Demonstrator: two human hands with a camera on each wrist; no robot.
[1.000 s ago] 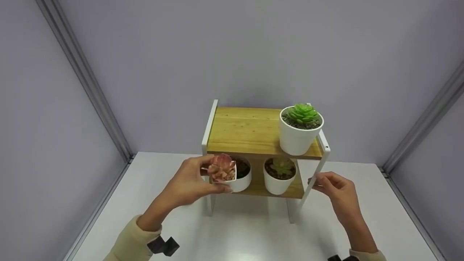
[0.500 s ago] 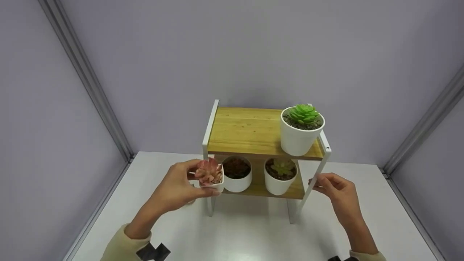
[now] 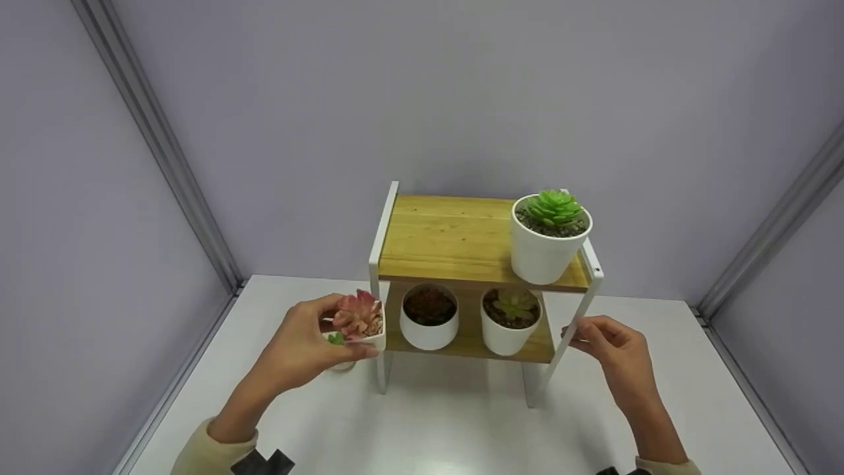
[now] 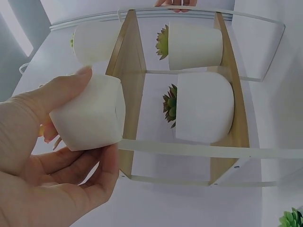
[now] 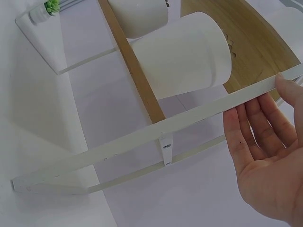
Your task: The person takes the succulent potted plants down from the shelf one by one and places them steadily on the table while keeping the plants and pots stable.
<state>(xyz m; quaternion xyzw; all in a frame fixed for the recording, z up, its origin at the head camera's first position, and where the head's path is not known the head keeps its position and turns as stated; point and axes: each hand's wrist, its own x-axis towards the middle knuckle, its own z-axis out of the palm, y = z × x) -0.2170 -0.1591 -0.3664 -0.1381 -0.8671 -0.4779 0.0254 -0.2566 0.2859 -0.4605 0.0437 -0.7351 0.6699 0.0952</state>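
Pinching at eight o'clock, my left hand (image 3: 300, 343) side-holds a white angular succulent pot (image 4: 92, 113), likely light; right hand (image 3: 618, 346) clamps white flat-bar frame (image 5: 194, 116)

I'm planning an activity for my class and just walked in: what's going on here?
A person's left hand holds a potted pink succulent by the left side of a rack, off its shelves. The right hand grips the rack's right side. A green succulent stands on the top shelf; a dark red plant and a pale green plant share the lower shelf. A small plant sits on the table, partly hidden.
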